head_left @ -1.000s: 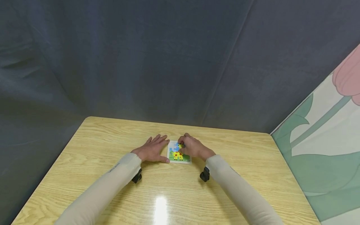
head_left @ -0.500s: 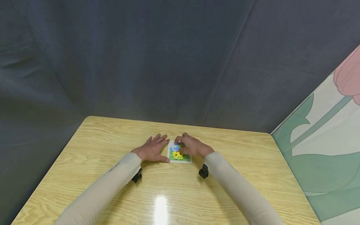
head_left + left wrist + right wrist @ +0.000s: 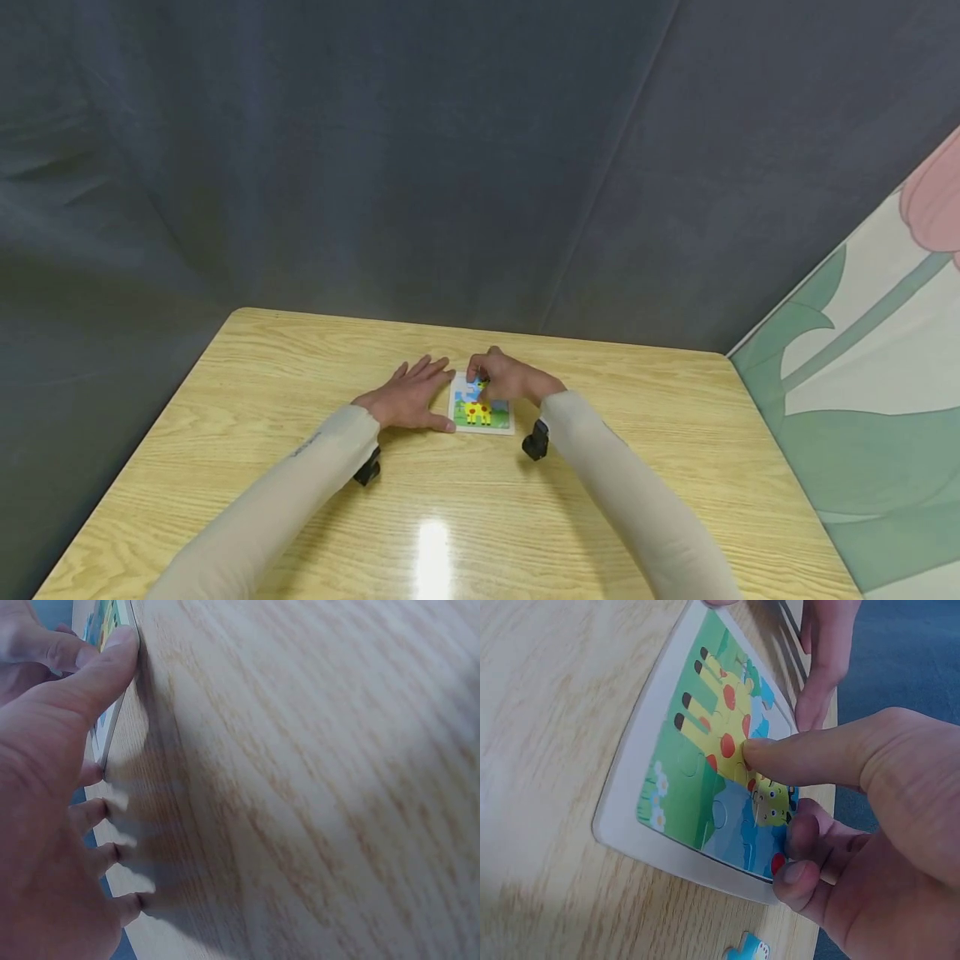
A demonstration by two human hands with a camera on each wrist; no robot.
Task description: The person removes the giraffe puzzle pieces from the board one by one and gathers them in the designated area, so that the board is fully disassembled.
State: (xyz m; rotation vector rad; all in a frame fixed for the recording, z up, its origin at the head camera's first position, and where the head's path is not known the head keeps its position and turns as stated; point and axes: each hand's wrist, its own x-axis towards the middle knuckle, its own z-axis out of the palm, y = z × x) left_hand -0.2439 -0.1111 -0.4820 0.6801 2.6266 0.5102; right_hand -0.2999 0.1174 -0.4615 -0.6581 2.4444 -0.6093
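A white-framed puzzle board (image 3: 483,431) with a yellow, red-spotted giraffe lies on the table. My left hand (image 3: 408,402) is spread flat at its left side; in the left wrist view the thumb (image 3: 120,645) rests on the board's corner and the fingertips touch board edge and table. Over the upper part of the board is my right hand (image 3: 510,377). The right wrist view shows its thumb (image 3: 769,754) on the giraffe's neck and curled fingers (image 3: 799,881) by the far edge, around the giraffe-head piece (image 3: 771,804). Part of the board's white base shows near the top.
A loose blue puzzle piece (image 3: 748,949) lies on the wooden table (image 3: 337,533) beside the board in the right wrist view. A dark curtain (image 3: 390,167) hangs behind the table, and a flower-patterned panel (image 3: 862,392) is at the right.
My right hand has shifted slightly left and up over the board, its fingers remaining curled. My left hand stays spread at the board's left edge.
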